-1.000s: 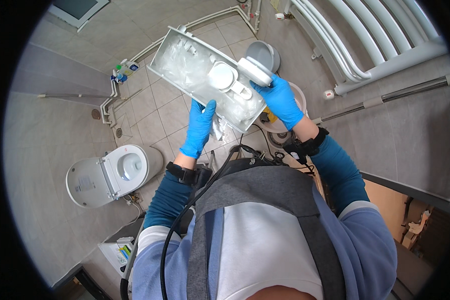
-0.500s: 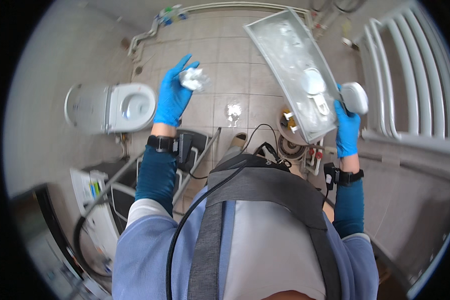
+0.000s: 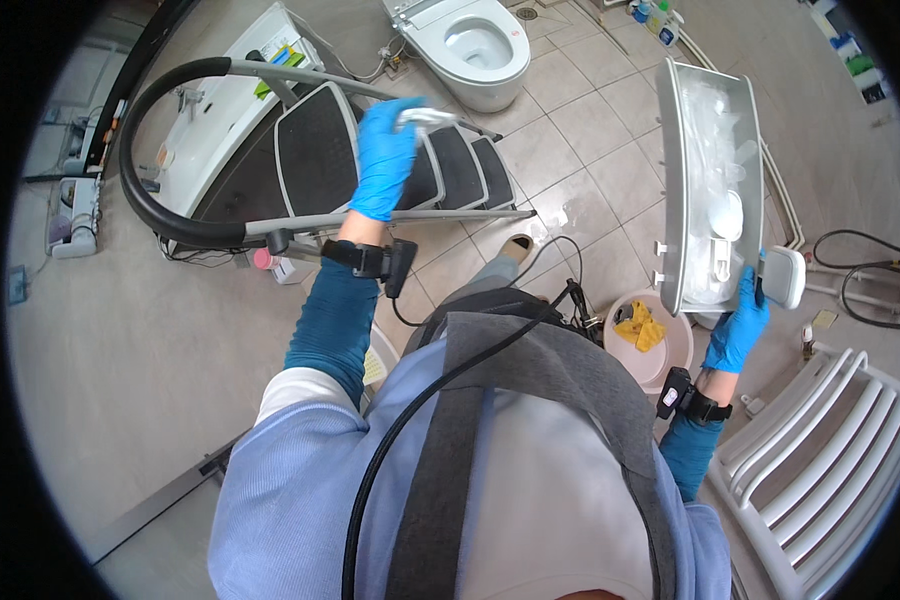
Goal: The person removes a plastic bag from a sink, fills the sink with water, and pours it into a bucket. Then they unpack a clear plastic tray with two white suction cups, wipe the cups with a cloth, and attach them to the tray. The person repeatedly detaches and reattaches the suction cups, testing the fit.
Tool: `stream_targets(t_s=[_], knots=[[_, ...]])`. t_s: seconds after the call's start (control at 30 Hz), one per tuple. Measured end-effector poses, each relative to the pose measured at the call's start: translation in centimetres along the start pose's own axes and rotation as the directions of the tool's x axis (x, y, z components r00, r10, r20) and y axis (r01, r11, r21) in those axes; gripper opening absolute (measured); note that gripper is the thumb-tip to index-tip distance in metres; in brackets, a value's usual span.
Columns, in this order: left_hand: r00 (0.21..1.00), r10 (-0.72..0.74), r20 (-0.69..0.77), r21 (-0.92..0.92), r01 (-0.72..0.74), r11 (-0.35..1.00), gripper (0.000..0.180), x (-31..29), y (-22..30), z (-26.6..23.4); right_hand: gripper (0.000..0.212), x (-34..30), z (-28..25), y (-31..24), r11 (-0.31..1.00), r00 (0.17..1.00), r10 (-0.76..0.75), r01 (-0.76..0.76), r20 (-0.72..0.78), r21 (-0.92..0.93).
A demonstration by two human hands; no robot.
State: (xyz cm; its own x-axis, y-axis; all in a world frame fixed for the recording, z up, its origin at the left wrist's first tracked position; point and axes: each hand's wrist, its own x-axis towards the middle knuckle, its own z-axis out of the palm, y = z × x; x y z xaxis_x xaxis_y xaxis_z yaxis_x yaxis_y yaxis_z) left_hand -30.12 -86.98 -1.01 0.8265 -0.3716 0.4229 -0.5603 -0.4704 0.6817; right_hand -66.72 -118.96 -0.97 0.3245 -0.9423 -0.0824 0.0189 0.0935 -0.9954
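Observation:
My left hand (image 3: 382,158), in a blue glove, is shut on a small crumpled white wad (image 3: 425,118) held out over the black steps of a stepladder (image 3: 315,150). My right hand (image 3: 738,328), also gloved in blue, grips the lower end of a long grey rectangular cover (image 3: 708,190) with clear plastic parts inside and a white block at its corner. The cover is held upright, well off the floor.
A white toilet (image 3: 475,42) stands at the far end of the tiled floor. A pink bucket (image 3: 652,345) with a yellow cloth sits by my feet. A white radiator (image 3: 835,450) is at the lower right. Cables run over the tiles.
The view has swung round: the stepladder now lies under my left hand. The cover has moved to the right and stands more upright. My hands have spread further apart.

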Motion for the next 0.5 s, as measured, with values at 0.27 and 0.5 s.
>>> stream_targets(t_s=[0.27,0.5], knots=[[0.97,-0.236,-0.059,0.689,0.21,0.694,0.052,-2.2,-8.0,-2.5,0.037,1.5,0.6,-0.7,0.964,0.97,-0.1,0.15,0.222,-0.221],[0.768,-0.58,0.272,0.768,0.19,0.611,0.039,-1.8,-7.7,-3.3,0.034,1.3,2.5,-1.8,0.974,0.977,-0.112,0.144,0.18,-0.177]])
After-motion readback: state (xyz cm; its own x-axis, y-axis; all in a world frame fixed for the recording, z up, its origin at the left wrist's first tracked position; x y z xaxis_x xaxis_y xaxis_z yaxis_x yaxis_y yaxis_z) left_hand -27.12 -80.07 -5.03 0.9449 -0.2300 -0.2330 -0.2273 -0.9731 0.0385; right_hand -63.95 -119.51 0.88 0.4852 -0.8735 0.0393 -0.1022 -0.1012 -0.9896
